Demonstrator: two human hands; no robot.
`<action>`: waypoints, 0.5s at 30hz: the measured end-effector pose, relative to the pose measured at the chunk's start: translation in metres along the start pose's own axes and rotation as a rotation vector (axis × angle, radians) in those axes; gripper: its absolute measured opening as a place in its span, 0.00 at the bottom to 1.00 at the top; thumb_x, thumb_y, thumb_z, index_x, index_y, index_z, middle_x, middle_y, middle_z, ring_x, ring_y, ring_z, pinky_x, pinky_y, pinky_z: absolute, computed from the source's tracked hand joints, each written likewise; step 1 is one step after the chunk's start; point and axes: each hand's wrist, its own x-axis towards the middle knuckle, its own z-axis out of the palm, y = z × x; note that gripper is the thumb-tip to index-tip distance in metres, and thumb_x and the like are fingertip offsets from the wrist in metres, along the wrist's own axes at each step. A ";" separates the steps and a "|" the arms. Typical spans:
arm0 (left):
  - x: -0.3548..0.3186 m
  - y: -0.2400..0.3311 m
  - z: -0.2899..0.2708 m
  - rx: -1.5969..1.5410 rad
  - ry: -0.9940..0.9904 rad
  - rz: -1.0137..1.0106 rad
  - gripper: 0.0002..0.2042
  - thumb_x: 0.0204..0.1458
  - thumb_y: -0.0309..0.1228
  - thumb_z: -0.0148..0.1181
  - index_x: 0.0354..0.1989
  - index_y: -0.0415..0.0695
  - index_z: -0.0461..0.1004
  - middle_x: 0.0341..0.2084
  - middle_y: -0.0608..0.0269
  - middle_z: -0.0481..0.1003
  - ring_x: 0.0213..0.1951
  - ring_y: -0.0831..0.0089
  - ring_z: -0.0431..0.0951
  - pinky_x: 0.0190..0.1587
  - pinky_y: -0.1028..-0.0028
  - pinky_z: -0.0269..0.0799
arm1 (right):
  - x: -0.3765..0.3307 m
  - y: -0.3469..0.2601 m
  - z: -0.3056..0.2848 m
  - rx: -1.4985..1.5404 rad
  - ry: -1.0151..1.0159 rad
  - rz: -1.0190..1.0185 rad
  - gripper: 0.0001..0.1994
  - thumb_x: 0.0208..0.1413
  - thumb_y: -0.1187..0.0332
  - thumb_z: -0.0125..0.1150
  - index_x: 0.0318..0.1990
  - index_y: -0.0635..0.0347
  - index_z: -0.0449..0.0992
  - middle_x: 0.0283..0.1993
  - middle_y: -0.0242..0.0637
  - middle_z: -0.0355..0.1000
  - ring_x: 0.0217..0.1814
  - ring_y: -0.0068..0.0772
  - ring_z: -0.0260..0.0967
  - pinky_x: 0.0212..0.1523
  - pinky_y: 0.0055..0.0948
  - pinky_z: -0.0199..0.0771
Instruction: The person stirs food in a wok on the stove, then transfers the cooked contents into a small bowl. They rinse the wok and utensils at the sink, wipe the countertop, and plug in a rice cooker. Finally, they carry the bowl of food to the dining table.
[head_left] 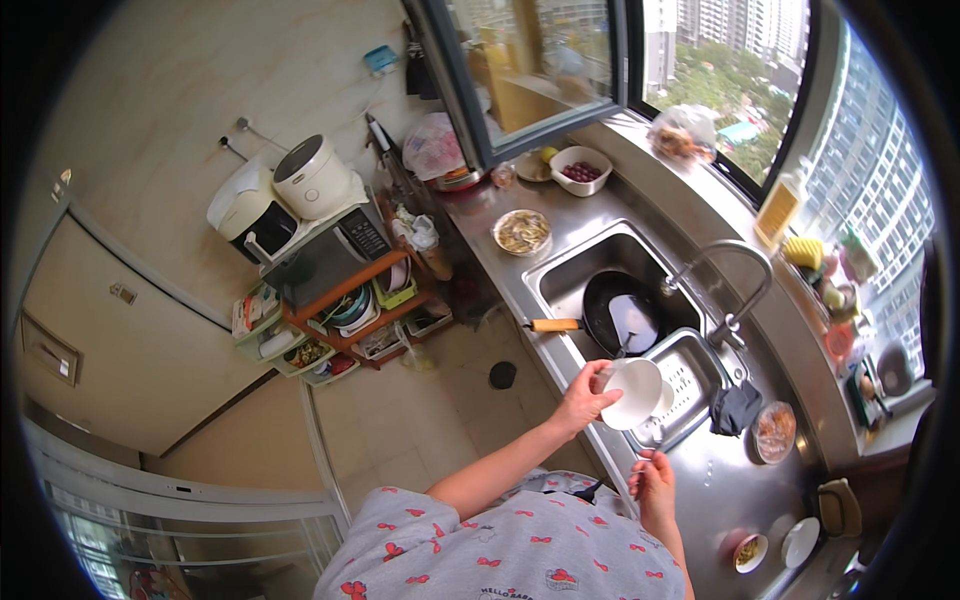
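One white bowl [636, 394], held above the smaller basin [708, 370].
From my seat I see the left hand [578, 403] grasping the bowl, fingers around its side; the right hand [655, 487] sits lower, fingers curled, and I cannot tell what they grip. A black wok [606, 305] lies in the larger basin [563, 288]; the tabletop [712, 495] carries a dark cloth [735, 409].

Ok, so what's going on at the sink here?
The left hand holds a white bowl by its side, near the metal drain basket. The right hand is close by, seemingly pinching a thin utensil, too small to identify. A dark pan sits in the sink, its wooden handle over the edge.
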 end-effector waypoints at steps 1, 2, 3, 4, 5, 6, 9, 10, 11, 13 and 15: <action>0.003 0.003 -0.004 -0.049 -0.030 -0.022 0.27 0.54 0.33 0.65 0.61 0.50 0.62 0.38 0.66 0.71 0.36 0.76 0.77 0.29 0.76 0.78 | 0.003 -0.004 0.004 -0.071 0.061 -0.046 0.08 0.65 0.72 0.45 0.49 0.59 0.68 0.33 0.30 0.72 0.23 0.17 0.67 0.18 0.16 0.61; 0.006 0.007 -0.007 -0.144 -0.049 -0.103 0.28 0.53 0.34 0.66 0.61 0.51 0.60 0.38 0.64 0.70 0.37 0.76 0.75 0.29 0.75 0.78 | 0.005 -0.009 0.009 -0.124 0.107 -0.076 0.08 0.65 0.71 0.46 0.48 0.58 0.69 0.33 0.29 0.72 0.23 0.15 0.65 0.17 0.15 0.57; 0.009 0.006 -0.009 -0.095 -0.074 -0.093 0.29 0.53 0.35 0.66 0.62 0.51 0.60 0.39 0.63 0.69 0.38 0.75 0.75 0.29 0.75 0.78 | 0.004 -0.016 0.016 -0.167 0.165 -0.111 0.07 0.65 0.70 0.48 0.48 0.57 0.69 0.34 0.28 0.72 0.22 0.14 0.64 0.16 0.13 0.54; 0.012 0.002 -0.010 -0.045 -0.103 -0.085 0.29 0.53 0.35 0.66 0.62 0.51 0.60 0.40 0.61 0.69 0.39 0.75 0.75 0.29 0.74 0.78 | 0.004 -0.021 0.018 -0.179 0.199 -0.141 0.07 0.64 0.70 0.49 0.48 0.57 0.70 0.35 0.29 0.72 0.21 0.13 0.63 0.15 0.12 0.51; 0.016 -0.001 -0.010 0.007 -0.138 -0.078 0.30 0.53 0.36 0.66 0.62 0.51 0.59 0.41 0.60 0.68 0.40 0.74 0.74 0.29 0.74 0.78 | 0.004 -0.025 0.020 -0.188 0.238 -0.172 0.07 0.64 0.69 0.50 0.47 0.56 0.70 0.36 0.29 0.72 0.21 0.12 0.62 0.14 0.12 0.49; 0.018 -0.005 -0.007 -0.001 -0.215 -0.100 0.31 0.52 0.36 0.67 0.63 0.51 0.57 0.42 0.58 0.67 0.42 0.72 0.74 0.28 0.74 0.78 | 0.000 -0.027 0.022 -0.212 0.319 -0.199 0.09 0.63 0.68 0.52 0.48 0.57 0.70 0.37 0.30 0.72 0.19 0.11 0.59 0.14 0.11 0.47; 0.026 -0.030 -0.001 -0.005 -0.305 -0.215 0.34 0.52 0.34 0.67 0.63 0.47 0.52 0.43 0.55 0.70 0.41 0.68 0.77 0.28 0.70 0.79 | 0.002 -0.027 0.013 -0.213 0.394 -0.212 0.11 0.63 0.68 0.53 0.50 0.59 0.71 0.37 0.31 0.71 0.16 0.10 0.50 0.14 0.15 0.47; 0.024 -0.042 0.003 0.022 -0.316 -0.264 0.33 0.52 0.33 0.67 0.62 0.46 0.52 0.44 0.54 0.70 0.42 0.67 0.77 0.29 0.67 0.80 | 0.000 -0.024 0.009 -0.234 0.426 -0.244 0.11 0.63 0.69 0.53 0.50 0.60 0.71 0.36 0.30 0.71 0.16 0.11 0.50 0.14 0.17 0.47; 0.025 -0.050 0.012 0.050 -0.334 -0.312 0.33 0.52 0.33 0.66 0.61 0.45 0.52 0.44 0.54 0.71 0.42 0.66 0.78 0.30 0.65 0.81 | -0.004 -0.020 -0.001 -0.257 0.447 -0.301 0.11 0.63 0.68 0.52 0.51 0.59 0.72 0.35 0.28 0.70 0.16 0.12 0.52 0.14 0.16 0.48; 0.027 -0.066 0.036 0.143 -0.382 -0.429 0.30 0.53 0.32 0.66 0.60 0.44 0.53 0.44 0.53 0.71 0.43 0.64 0.78 0.30 0.64 0.82 | -0.012 -0.005 -0.027 -0.454 0.567 -0.407 0.12 0.63 0.74 0.47 0.51 0.63 0.72 0.36 0.33 0.72 0.23 0.17 0.62 0.24 0.20 0.64; 0.031 -0.102 0.061 0.185 -0.392 -0.485 0.29 0.52 0.30 0.65 0.58 0.44 0.54 0.44 0.51 0.69 0.44 0.61 0.77 0.28 0.63 0.83 | -0.023 0.006 -0.051 -1.037 0.697 -0.697 0.13 0.57 0.76 0.53 0.50 0.61 0.74 0.37 0.38 0.74 0.33 0.39 0.74 0.33 0.36 0.73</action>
